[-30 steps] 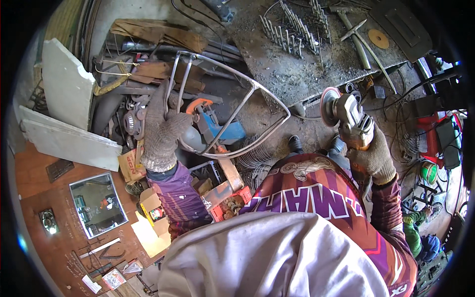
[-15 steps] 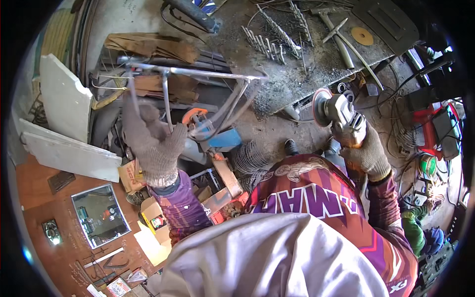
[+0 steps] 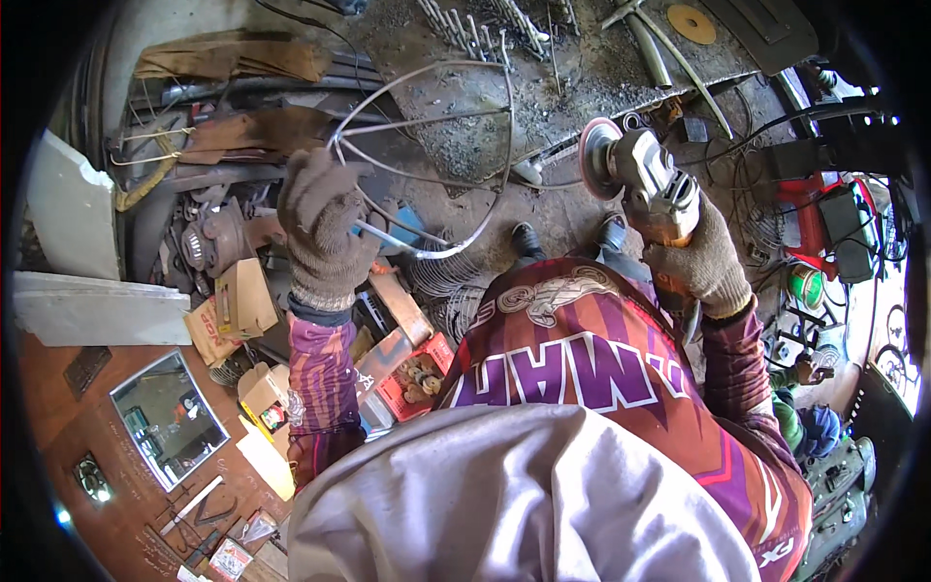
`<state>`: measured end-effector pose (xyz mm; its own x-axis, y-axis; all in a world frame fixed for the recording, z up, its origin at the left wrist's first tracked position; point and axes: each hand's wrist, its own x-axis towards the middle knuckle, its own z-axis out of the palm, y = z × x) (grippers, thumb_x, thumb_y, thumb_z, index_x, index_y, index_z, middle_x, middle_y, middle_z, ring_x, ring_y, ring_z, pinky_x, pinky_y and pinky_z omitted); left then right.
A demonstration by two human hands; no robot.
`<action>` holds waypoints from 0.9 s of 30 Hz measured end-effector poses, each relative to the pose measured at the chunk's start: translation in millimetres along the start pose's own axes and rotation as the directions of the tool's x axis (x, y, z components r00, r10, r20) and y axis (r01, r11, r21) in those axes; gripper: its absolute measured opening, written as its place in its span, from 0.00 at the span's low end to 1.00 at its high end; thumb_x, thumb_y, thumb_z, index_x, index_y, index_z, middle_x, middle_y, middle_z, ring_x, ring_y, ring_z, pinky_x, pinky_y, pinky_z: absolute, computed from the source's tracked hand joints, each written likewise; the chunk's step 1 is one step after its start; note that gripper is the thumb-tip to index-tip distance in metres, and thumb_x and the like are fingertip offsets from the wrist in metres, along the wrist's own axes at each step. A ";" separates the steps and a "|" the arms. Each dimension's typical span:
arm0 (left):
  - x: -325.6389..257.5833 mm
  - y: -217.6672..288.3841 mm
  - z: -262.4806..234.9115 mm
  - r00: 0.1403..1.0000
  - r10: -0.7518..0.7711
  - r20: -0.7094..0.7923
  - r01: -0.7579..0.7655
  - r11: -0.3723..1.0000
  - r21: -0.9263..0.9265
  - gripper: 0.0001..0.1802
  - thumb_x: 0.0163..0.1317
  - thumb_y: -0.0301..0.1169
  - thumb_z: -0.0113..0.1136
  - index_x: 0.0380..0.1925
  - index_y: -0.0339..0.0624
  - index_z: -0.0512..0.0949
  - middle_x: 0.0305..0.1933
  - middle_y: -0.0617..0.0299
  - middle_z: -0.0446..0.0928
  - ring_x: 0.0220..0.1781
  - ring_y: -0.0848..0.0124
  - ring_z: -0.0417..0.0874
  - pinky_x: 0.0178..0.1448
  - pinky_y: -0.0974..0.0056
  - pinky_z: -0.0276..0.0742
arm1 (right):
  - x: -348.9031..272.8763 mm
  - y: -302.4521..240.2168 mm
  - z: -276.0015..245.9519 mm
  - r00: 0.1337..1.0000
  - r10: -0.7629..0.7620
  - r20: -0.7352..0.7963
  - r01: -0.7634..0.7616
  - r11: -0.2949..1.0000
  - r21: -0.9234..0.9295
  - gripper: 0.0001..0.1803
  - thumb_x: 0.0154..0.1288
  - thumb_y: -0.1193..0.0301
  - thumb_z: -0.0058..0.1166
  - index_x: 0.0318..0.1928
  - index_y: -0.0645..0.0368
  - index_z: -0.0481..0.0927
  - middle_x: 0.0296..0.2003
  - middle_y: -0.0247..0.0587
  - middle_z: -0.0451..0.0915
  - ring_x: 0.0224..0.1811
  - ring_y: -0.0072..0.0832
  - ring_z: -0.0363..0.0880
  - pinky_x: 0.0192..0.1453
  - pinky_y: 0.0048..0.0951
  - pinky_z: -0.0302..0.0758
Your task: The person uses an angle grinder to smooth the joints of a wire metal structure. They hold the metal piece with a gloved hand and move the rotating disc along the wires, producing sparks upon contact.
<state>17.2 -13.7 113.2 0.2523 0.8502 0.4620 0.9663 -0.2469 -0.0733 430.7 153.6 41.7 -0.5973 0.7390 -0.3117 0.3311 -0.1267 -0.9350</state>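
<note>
Cluttered floor: red box (image 3: 419,380) under wire frame (image 3: 436,155).

A round wire frame (image 3: 436,155) of thin grey rods is held up tilted above the littered floor. An angle grinder (image 3: 645,184) with a worn reddish disc is carried just right of it, apart from the wire.

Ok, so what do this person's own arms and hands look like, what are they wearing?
Both hands wear thick knitted work gloves in a grey-brown, grimy yarn with ribbed cuffs: left hand, right hand. The sleeves are long, purple with orange and pink patterning, matching the jersey, which bears large white lettering.
</note>
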 end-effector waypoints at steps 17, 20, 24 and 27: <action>-21.1 31.8 61.8 0.364 -0.931 -0.029 0.618 0.265 -0.740 0.38 0.62 0.20 0.68 0.72 0.37 0.65 0.79 0.49 0.60 0.78 0.53 0.67 0.78 0.50 0.71 | 5.9 -2.5 0.2 0.995 0.098 0.003 -0.098 0.994 0.051 0.42 0.47 0.73 0.75 0.66 0.63 0.75 0.57 0.42 0.84 0.58 0.31 0.83 0.66 0.37 0.77; -41.6 20.1 57.5 0.671 -0.741 0.004 0.737 0.667 -0.112 0.45 0.61 0.23 0.70 0.77 0.38 0.60 0.81 0.50 0.58 0.78 0.56 0.67 0.77 0.52 0.72 | 2.8 0.7 0.0 0.997 0.082 -0.008 -0.082 0.994 0.072 0.42 0.46 0.73 0.75 0.66 0.62 0.75 0.57 0.42 0.84 0.58 0.31 0.83 0.66 0.37 0.77; -23.1 37.7 52.5 0.457 -0.888 0.039 0.621 0.288 -0.729 0.40 0.66 0.30 0.69 0.76 0.39 0.64 0.78 0.46 0.64 0.73 0.52 0.72 0.76 0.52 0.70 | 1.6 1.9 -0.1 0.998 0.069 0.011 -0.070 0.993 0.100 0.42 0.47 0.73 0.75 0.66 0.62 0.75 0.57 0.42 0.84 0.57 0.31 0.83 0.66 0.37 0.78; -23.4 25.2 42.2 0.622 -0.783 -0.016 0.730 0.587 -0.351 0.37 0.67 0.30 0.69 0.75 0.39 0.66 0.74 0.45 0.71 0.72 0.53 0.74 0.74 0.52 0.71 | -0.5 4.7 -0.4 0.997 0.079 -0.010 -0.078 0.994 0.071 0.42 0.47 0.73 0.75 0.66 0.62 0.76 0.56 0.41 0.84 0.57 0.30 0.83 0.65 0.37 0.78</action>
<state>37.9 -20.2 63.3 -0.6007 0.7143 0.3591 0.7329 0.3124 0.6044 432.9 152.9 37.5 -0.5623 0.7329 -0.3829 0.3242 -0.2306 -0.9174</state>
